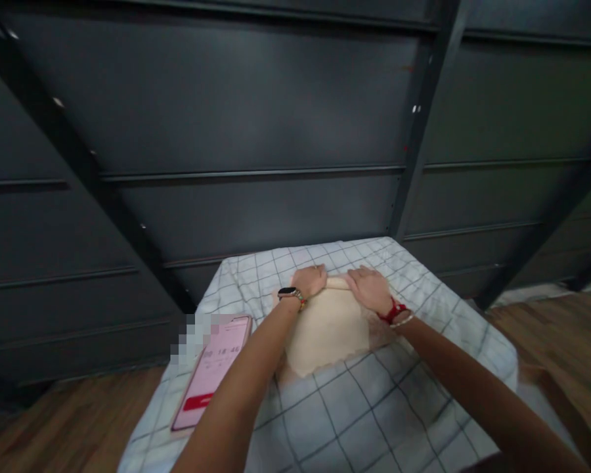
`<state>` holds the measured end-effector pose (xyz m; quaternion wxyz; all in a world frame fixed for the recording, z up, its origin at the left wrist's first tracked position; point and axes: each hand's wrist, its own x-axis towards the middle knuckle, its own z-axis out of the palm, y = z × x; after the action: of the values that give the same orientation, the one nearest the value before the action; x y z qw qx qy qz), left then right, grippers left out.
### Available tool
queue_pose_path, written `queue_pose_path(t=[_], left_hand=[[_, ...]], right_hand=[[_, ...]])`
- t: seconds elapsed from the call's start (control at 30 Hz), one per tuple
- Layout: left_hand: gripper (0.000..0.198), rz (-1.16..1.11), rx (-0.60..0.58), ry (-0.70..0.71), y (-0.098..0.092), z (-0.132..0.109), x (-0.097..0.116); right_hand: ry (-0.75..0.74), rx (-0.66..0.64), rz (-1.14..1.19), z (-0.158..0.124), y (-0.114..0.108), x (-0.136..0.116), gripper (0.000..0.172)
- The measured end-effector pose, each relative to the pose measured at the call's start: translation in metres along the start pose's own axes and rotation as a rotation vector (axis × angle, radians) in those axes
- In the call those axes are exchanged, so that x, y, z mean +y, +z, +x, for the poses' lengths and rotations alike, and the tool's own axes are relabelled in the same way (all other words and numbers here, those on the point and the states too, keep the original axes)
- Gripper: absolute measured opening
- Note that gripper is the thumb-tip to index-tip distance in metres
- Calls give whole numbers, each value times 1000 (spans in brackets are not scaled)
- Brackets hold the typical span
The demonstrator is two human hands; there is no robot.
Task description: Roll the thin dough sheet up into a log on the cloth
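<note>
A cream cloth garment lies spread on the table, with a wavy near edge and sheer, lace-like parts at its sides; it looks like briefs, though I cannot be sure. Its far edge is turned over into a narrow roll. At the left end of this roll, my left hand is closed on the fabric, its fingertips mostly hidden. My right hand grips the right end, fingers together and bent over the edge. Both wrists rest low, close to the cloth.
A checked white cloth covers the small table. Left of my left forearm lies a phone with a timer on its lit pink screen. A dark metal panel wall stands right behind the table, and wooden floor shows at the sides.
</note>
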<state>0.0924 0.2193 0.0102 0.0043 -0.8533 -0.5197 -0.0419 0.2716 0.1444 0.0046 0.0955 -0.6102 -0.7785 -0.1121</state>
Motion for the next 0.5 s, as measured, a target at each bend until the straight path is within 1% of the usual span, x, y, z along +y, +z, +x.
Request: queue_pose_path(t=[0.07,0.13,0.17,0.23,0.3,0.37,0.43,0.5], left_hand=[[46,8,36,70,-3,-30,1],[47,-16,51,153,-7,-56,-2],[47,-38,41,193,-9,-66,-4],[48,-84,1,239,-14,-79,-7],[49,-109,-31,252,-18,-81,-8],[50,-113,-57,245,-21,-76,-5],[49,-105,-81,224,-23,-68,0],[47,-95,-100,196,-24,-61,5]], right_hand=[[-33,51,53,-24,-4,-10,46],[-120,27,138,-39,-11,-13,47],[-167,1,187,-41,-15,-11,48],[-260,-57,269,-36,-23,-6,51],[-311,-111,320,-22,-30,-1,55],[-320,-179,364,-7,-33,1,59],[-310,-257,423,5,-30,0,63],[-299,-303,472,10,-23,-2,66]])
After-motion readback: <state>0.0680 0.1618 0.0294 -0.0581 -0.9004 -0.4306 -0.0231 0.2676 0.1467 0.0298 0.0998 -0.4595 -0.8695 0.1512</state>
